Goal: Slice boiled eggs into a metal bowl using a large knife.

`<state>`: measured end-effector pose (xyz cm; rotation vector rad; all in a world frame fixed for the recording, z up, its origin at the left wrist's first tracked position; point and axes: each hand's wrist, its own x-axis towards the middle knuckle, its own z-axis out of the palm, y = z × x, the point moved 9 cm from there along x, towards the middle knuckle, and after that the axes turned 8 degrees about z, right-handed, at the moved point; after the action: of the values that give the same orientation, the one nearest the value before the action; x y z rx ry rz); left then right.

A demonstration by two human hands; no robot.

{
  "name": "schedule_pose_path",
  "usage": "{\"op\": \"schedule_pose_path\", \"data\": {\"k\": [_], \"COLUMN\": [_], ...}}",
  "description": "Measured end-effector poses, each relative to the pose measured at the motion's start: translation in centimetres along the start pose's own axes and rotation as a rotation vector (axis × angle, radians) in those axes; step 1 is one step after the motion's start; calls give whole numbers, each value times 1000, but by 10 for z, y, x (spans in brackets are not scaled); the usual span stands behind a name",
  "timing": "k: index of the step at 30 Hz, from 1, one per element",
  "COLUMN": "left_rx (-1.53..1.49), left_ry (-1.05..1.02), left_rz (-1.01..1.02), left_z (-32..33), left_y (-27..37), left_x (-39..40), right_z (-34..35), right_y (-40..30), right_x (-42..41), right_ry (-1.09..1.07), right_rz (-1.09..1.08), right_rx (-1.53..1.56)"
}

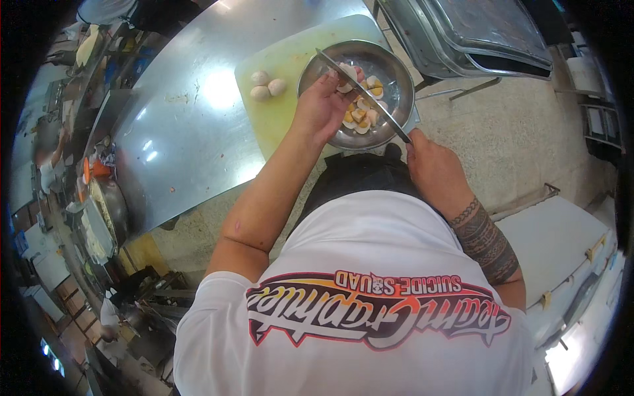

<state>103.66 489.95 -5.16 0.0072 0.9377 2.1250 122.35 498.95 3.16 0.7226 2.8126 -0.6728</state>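
My right hand (438, 171) grips the handle of a long kitchen knife (381, 109), its blade slanting up and left over a round stainless steel bowl (403, 96). Above the bowl, my left hand (324, 101) holds an egg (348, 79) against the blade; the fingers and blade partly hide it. Cut egg pieces (364, 116) with white and yellow yolk lie inside the bowl. Left of the bowl, three whole pale eggs (267, 88) rest together on a yellow-green cutting board (270, 126). The bowl sits on the board's right side, close to my body.
The board lies on a stainless steel table (198, 123). Metal trays (475, 29) stand on a rack at upper right. A large metal bowl (116, 208) of food is at the table's left end, near an orange object (100, 168). Behind it is a person (49, 168).
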Motion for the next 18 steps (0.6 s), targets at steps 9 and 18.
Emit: {"op": "schedule_pose_path", "data": {"k": [9,18], "left_rx": [-115,-186], "left_ry": [-91,-155], "left_rz": [-84,-147], "left_z": [-2,20], "left_y": [-6,-14], "left_x": [8,23], "right_z": [-23,-2], "right_y": [23,49], "right_x": [3,-6], "right_ry": [-148,-376], "right_rz": [93,347], "right_rx": [617,1024]}}
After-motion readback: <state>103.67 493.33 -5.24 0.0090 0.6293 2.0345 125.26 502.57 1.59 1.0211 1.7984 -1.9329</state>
